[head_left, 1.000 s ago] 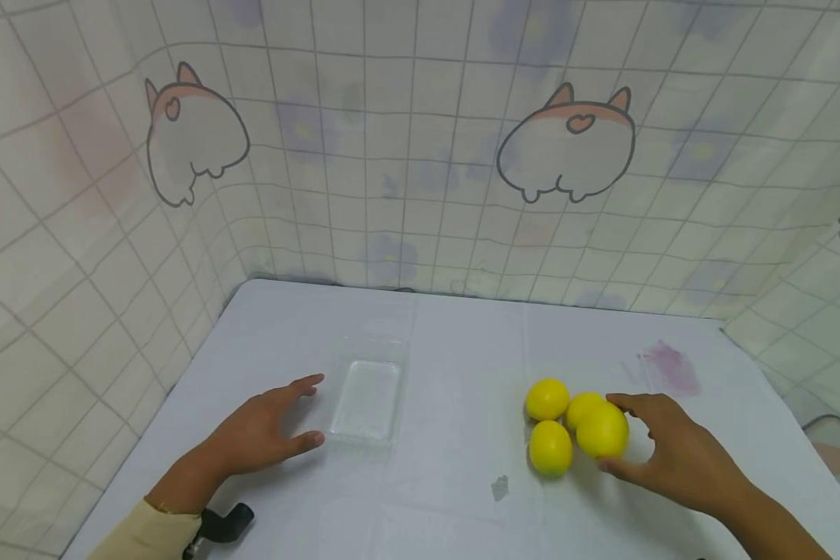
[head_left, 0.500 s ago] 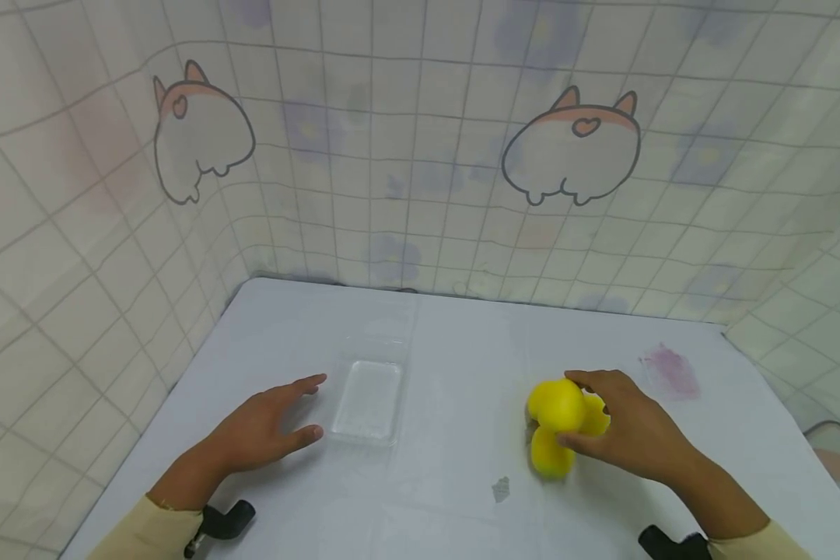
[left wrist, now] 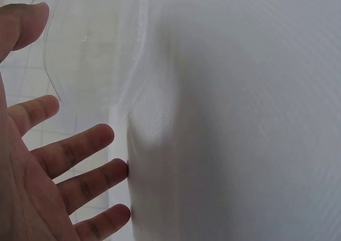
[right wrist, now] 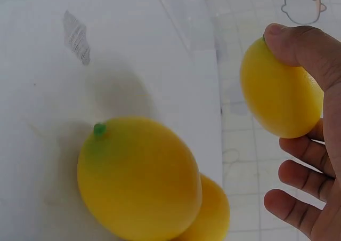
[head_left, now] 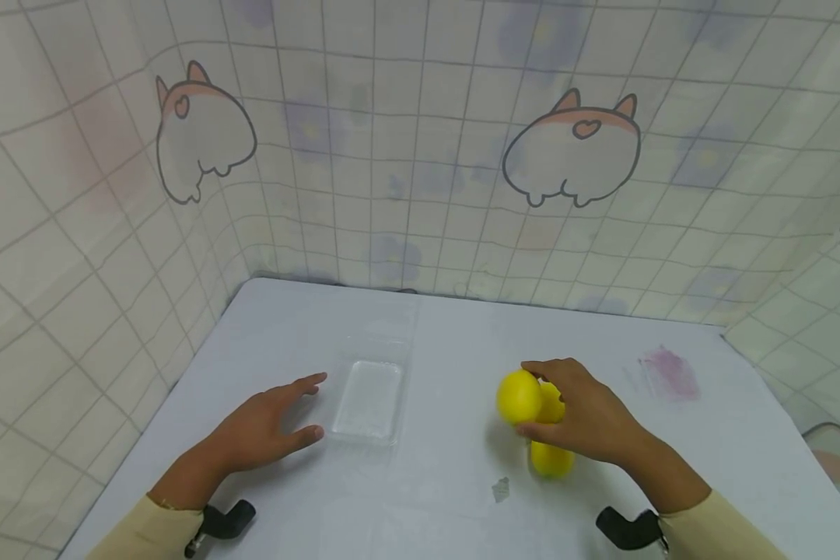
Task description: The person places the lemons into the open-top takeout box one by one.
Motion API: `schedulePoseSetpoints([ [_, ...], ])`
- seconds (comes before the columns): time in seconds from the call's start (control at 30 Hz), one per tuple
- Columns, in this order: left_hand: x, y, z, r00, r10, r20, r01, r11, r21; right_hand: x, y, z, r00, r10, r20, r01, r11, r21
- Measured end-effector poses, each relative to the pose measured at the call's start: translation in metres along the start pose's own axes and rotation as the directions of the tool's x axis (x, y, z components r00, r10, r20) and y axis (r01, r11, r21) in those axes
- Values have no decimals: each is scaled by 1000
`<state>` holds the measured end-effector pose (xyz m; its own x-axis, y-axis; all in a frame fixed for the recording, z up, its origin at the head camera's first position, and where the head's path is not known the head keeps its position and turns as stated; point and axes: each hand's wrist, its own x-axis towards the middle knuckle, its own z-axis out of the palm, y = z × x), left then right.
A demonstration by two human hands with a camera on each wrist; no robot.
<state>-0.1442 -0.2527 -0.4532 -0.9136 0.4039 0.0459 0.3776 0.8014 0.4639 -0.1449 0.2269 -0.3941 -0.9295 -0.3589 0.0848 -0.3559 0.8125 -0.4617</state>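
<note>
My right hand (head_left: 588,412) pinches a yellow lemon (head_left: 519,397) between thumb and fingers, raised over the white table. In the right wrist view the held lemon (right wrist: 277,94) has its green tip by the thumb, and the lower fingers spread away from it. Under and beside this hand lie other lemons; one (head_left: 551,460) shows in front, another (head_left: 552,406) is partly covered by the held one. My left hand (head_left: 262,432) holds nothing, its fingers spread and thumb apart, just left of a clear plastic box (head_left: 396,404) that stands with its opening up.
A small grey patch (head_left: 500,489) marks the white table (head_left: 448,498) in front of the lemons, and a pinkish stain (head_left: 670,373) lies at the right. Tiled-print curtains (head_left: 420,155) with cartoon animals close off the back and sides.
My right hand has carried the held lemon leftward, across and past the other lemons on the table. My left hand and the plastic box stay where they were.
</note>
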Motion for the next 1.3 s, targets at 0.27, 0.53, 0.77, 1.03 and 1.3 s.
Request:
schedulePoseSetpoints([
  [0.27,-2,1,-2,1000,-13,4,13,1000,-3,13,-15,12,1000,-14,25,13,1000,19],
  [0.53,-2,-1,1,1000,-3,-12,3,1000,3,26,-29,22,999,-22,39,19,997,76],
  [0.77,0,-3,3,1000,-6,-17,6,1000,3,38,-40,32,999,-29,45,26,996,80],
  [1.03,2,-3,3,1000,-3,-12,3,1000,2,48,-53,42,998,-43,49,38,993,108],
  [1.3,3,-4,4,1000,-6,-5,6,1000,5,57,-66,51,997,-51,50,47,996,77],
])
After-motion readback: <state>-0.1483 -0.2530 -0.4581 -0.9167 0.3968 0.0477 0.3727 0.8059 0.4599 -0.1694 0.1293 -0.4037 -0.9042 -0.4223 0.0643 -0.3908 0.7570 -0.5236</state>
